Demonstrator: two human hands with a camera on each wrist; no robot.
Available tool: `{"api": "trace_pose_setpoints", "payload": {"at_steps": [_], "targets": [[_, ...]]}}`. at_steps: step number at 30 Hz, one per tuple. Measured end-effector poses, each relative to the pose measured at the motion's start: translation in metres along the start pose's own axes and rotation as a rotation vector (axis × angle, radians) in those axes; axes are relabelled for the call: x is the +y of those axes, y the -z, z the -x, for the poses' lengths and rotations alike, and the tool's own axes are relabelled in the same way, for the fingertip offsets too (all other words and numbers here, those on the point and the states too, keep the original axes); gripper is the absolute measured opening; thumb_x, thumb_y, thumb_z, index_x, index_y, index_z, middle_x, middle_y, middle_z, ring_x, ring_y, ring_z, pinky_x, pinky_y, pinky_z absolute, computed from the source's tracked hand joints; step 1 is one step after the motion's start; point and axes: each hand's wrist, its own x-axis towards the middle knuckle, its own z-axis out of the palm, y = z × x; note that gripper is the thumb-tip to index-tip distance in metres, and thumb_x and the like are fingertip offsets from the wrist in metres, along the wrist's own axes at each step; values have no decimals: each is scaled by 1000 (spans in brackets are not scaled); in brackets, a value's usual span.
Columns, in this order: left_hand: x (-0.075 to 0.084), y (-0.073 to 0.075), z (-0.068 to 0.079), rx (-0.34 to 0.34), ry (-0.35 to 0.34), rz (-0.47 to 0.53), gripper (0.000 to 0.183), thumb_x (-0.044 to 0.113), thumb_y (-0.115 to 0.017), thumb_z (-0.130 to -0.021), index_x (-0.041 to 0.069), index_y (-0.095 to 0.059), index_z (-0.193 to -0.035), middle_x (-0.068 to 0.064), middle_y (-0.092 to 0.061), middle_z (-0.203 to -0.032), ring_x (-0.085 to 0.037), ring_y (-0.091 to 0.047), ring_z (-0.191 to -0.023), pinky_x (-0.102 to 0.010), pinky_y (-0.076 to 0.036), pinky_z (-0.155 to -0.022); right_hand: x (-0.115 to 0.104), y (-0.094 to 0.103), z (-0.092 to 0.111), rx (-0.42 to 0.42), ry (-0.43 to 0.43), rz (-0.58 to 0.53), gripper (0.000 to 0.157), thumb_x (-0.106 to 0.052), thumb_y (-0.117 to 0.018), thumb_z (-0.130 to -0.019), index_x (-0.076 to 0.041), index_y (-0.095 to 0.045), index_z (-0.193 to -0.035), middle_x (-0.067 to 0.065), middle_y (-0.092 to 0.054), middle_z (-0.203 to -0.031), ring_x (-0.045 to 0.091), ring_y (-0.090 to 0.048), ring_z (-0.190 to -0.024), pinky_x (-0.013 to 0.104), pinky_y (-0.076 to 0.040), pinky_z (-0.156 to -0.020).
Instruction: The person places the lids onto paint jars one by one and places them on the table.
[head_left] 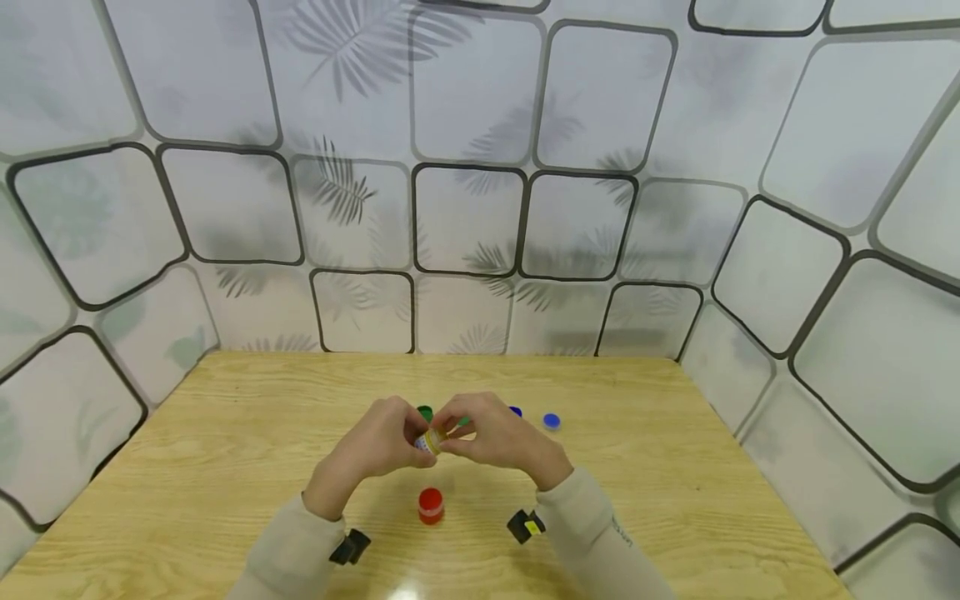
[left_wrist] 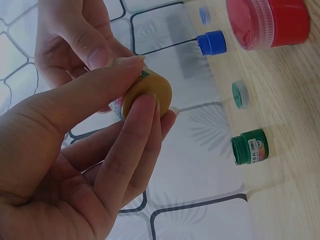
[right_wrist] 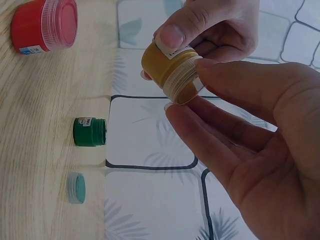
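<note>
My left hand grips a small yellow paint jar by its body, thumb over the white label. Thumb and fingers of my right hand pinch the clear ribbed lid at the jar's other end. The jar is tilted above the table, its yellow base facing the left wrist camera. Below the hands stands a red paint jar with its lid on. Beyond them is a lidless green paint jar, partly hidden in the head view, with a green lid beside it.
An open blue paint jar stands farther right on the wooden table, its blue lid lying to its right. Patterned cloth or paper walls rise behind and beside the table. Small black devices sit at both wrists.
</note>
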Motion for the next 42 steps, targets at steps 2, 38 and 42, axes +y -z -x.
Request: {"api": "trace_pose_setpoints", "payload": {"at_steps": [2, 38, 42], "targets": [[0, -1, 0, 0, 2, 4, 21, 7, -88, -78, -3, -79, -94, -3, -74, -77, -9, -64, -65, -24, -55, -60, -1, 0, 1, -1, -4, -4, 22, -4, -74, -94, -5, -72, -115, 9, -74, -112, 19, -73, -99, 18, -58, -85], [-1, 0, 1, 6, 5, 7, 24, 6, -88, -78, -5, -78, -98, -5, -75, -80, -9, -66, -67, -25, -57, -62, 0, -1, 1, 7, -41, -41, 23, -6, -74, -94, -5, -71, -117, 10, -74, -113, 19, -73, -100, 17, -58, -84], [-1, 0, 0, 6, -4, 2, 25, 6, -88, -78, -5, -79, -98, -5, -75, -80, -9, -66, -67, -24, -57, -61, -1, -1, 0, -1, -50, -11, 22, -9, -73, -96, -6, -72, -117, 9, -75, -112, 18, -74, -98, 18, -58, -83]]}}
